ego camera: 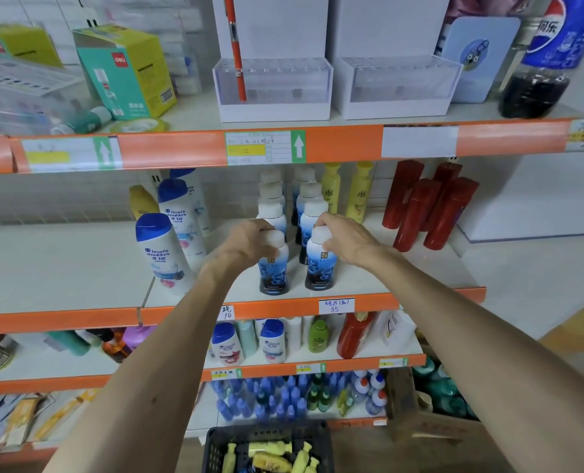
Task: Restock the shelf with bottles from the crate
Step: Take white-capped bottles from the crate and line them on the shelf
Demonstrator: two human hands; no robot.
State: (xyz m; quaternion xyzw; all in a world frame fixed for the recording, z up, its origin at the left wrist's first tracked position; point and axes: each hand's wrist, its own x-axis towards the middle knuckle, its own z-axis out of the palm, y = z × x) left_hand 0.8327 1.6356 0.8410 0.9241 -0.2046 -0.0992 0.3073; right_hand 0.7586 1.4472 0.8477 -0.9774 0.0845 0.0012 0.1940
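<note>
Mid-restock: L hand (249, 241) gripped front-L blue-white bottle (272, 272), R hand (346, 240) front-R blue-white bottle (320, 268), on shelf (379, 301); crate (212, 442) held yellow bottles (266, 460) yet unshelved.

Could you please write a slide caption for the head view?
Left hand grips left bottle, right hand grips right bottle, on the orange-edged shelf.

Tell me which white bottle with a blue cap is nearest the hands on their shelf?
The front Head & Shoulders bottle, just left of the left hand, which grips a dark blue bottle. The others like it stand behind it.
</note>
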